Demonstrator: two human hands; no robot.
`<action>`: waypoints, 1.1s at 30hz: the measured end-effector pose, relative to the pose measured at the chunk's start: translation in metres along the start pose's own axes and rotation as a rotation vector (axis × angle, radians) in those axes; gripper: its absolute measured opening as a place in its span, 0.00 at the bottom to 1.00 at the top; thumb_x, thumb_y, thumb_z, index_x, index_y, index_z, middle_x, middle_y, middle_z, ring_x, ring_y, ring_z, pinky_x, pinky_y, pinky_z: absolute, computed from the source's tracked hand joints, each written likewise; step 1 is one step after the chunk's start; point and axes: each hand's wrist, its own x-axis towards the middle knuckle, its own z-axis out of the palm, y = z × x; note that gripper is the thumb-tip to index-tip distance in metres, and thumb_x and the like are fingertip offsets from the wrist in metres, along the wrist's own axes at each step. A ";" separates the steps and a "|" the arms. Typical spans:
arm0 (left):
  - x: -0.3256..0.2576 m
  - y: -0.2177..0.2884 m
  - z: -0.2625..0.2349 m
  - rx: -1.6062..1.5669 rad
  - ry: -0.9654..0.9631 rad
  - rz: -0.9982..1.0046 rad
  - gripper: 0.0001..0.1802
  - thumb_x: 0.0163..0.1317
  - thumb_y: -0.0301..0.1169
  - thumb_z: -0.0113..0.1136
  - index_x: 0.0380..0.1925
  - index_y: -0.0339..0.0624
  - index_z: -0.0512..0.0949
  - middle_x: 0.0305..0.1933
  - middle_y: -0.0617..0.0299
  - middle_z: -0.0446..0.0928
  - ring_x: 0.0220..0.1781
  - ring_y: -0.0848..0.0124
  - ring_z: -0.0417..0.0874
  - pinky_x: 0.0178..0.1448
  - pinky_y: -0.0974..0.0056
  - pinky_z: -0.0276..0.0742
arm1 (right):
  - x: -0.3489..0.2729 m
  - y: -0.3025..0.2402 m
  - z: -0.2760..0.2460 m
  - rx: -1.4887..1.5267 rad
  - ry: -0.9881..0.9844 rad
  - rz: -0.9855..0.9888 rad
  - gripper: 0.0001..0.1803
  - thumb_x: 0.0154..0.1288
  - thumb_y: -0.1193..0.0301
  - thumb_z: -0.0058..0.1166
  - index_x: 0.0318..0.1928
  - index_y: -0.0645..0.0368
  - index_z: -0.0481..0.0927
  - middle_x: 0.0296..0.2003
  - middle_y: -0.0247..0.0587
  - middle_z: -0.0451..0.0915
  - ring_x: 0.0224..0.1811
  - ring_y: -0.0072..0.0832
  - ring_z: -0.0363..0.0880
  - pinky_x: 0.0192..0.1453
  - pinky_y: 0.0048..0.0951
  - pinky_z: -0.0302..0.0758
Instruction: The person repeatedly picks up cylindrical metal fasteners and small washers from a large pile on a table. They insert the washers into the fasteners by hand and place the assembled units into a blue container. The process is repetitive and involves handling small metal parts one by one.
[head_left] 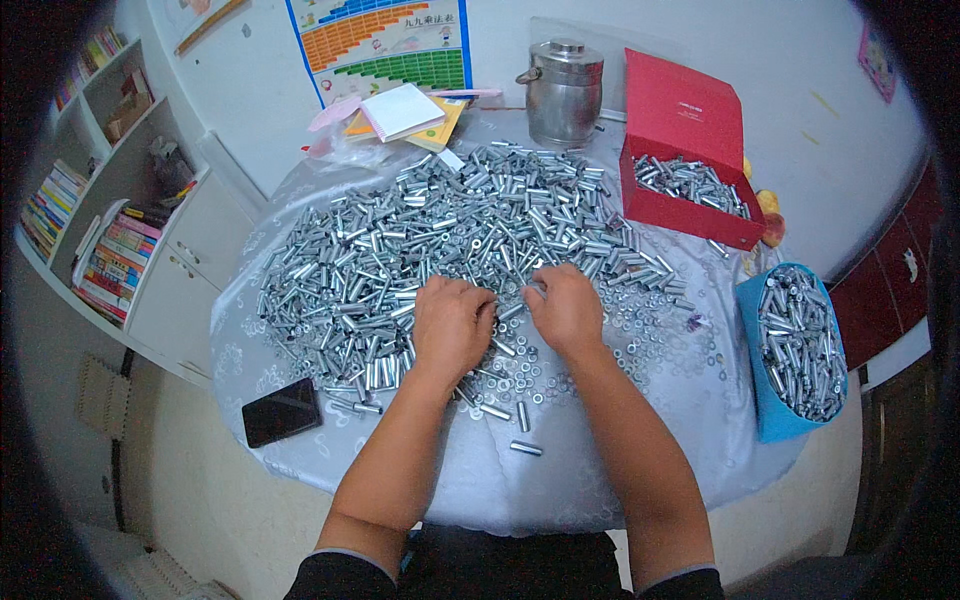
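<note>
Where the heap of metal sleeves (440, 240) thins at its near edge, left hand (452, 325) rests knuckles-up, fingers curled, grip not discernible; right hand (566, 310) pinches one sleeve (537, 291). Washers (640, 340) scattered right. Red box (690, 190) far right; blue bin (795, 350) right; phone (281, 411) near left.

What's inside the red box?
The red box holds a layer of shiny metal tubes, like the ones heaped on the table. Its lid stands open behind. The tubes cover the bottom, so anything under them is hidden.
</note>
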 end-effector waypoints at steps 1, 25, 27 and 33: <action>0.000 -0.001 0.000 -0.011 0.005 0.005 0.07 0.50 0.31 0.67 0.30 0.44 0.85 0.31 0.56 0.81 0.40 0.55 0.77 0.49 0.54 0.70 | 0.004 0.002 0.006 -0.031 -0.003 -0.014 0.12 0.55 0.66 0.61 0.39 0.57 0.83 0.38 0.52 0.80 0.41 0.50 0.79 0.48 0.47 0.76; -0.011 0.026 0.010 -1.358 -0.220 -0.486 0.17 0.65 0.22 0.58 0.54 0.34 0.75 0.44 0.54 0.82 0.42 0.70 0.84 0.43 0.67 0.82 | -0.058 0.000 -0.075 0.485 0.103 0.060 0.12 0.59 0.77 0.60 0.44 0.63 0.82 0.36 0.44 0.80 0.35 0.31 0.81 0.41 0.29 0.78; -0.008 0.031 0.005 -1.395 -0.251 -0.506 0.20 0.65 0.21 0.57 0.57 0.34 0.73 0.45 0.51 0.82 0.44 0.66 0.85 0.46 0.65 0.84 | -0.058 -0.002 -0.076 0.487 0.111 0.045 0.12 0.58 0.78 0.60 0.44 0.63 0.82 0.36 0.44 0.80 0.34 0.30 0.81 0.41 0.29 0.78; -0.005 0.037 -0.001 -1.422 -0.278 -0.556 0.22 0.66 0.23 0.55 0.61 0.35 0.71 0.48 0.49 0.81 0.46 0.62 0.86 0.48 0.63 0.84 | -0.060 -0.002 -0.078 0.509 0.135 0.029 0.11 0.58 0.78 0.61 0.43 0.63 0.82 0.35 0.44 0.80 0.34 0.31 0.81 0.39 0.29 0.78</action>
